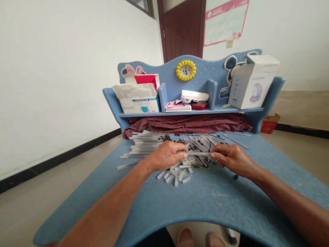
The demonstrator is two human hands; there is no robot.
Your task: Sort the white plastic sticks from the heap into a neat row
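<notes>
A thin translucent pen barrel (198, 154) lies level between my two hands. My left hand (170, 155) is closed, its thumb and fingers pinching the left end. My right hand (228, 157) pinches the right end, where a dark thin stick (210, 147) stands up by the fingertips; whether that stick is also held I cannot tell. Beneath and behind the hands spreads a heap of clear pen parts and black refills (200, 141). Left of it, long translucent barrels (144, 145) are stacked side by side. Short clear pen caps (177, 174) lie scattered in front.
The blue desk (180, 202) has a curved front edge. At its back, a checked red cloth (190, 124) lies under a shelf (216, 109) carrying a mask box (140, 104), a white carton (253, 84) and small items. A yellow flower-shaped clock (186, 70) is on the backboard.
</notes>
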